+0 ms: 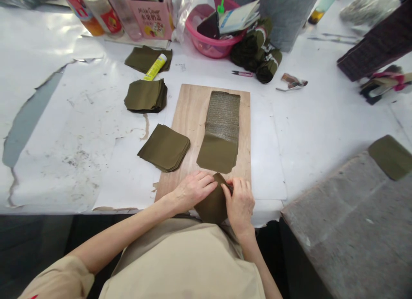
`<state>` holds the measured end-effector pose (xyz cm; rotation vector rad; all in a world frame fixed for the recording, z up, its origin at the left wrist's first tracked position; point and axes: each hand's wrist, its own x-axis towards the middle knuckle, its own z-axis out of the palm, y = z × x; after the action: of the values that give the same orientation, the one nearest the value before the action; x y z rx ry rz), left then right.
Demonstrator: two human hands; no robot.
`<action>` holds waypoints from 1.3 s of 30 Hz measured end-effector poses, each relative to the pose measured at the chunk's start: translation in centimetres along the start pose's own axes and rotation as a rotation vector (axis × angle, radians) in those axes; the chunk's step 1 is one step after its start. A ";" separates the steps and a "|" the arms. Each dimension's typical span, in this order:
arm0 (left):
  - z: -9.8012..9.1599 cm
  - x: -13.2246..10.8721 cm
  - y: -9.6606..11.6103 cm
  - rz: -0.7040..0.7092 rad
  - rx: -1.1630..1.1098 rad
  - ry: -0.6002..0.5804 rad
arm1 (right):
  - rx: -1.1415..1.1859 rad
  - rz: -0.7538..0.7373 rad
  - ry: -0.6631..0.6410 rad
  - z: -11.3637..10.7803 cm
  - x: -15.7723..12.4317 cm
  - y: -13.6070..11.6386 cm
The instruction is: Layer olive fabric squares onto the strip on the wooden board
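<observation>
An olive-green fabric piece (212,204) hangs at the front edge of the wooden board (189,114), its upper corner pinched between both hands. My left hand (196,187) has its fingers closed on the left side of that corner. On the other side, my right hand (240,200) grips the piece between thumb and fingers. Just beyond the hands, an overlapping row of fabric pieces (219,153) lies on the board, its upper part grey and textured. A stack of olive fabric pieces (165,146) overlaps the board's left edge.
Two more olive stacks lie further left, with a yellow glue tube (156,67) on the rear one. Behind stand a pink basin (212,46), dark yarn bundles (268,65) and thread snips (243,73). A grey padded surface (350,221) juts in at right, bearing one olive piece (391,156).
</observation>
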<state>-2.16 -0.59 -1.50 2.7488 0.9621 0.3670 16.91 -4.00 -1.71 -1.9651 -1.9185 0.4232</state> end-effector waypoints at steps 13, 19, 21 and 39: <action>1.3 2.0 -0.2 -0.029 0.134 -0.120 | 0.072 -0.115 0.090 1.2 -0.3 1.6; 1.7 1.9 -0.3 -0.023 0.128 -0.058 | 0.087 -0.180 0.134 1.1 -0.5 2.1; 1.9 1.7 -0.4 -0.020 0.113 -0.024 | 0.089 -0.198 0.159 1.1 -0.6 2.1; 2.3 1.5 -0.4 -0.024 0.100 0.004 | 0.025 -0.241 0.186 1.4 -0.8 2.1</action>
<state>-0.58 0.43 -3.55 2.8238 1.0405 0.3285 18.14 -4.76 -3.98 -1.6668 -1.9862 0.1901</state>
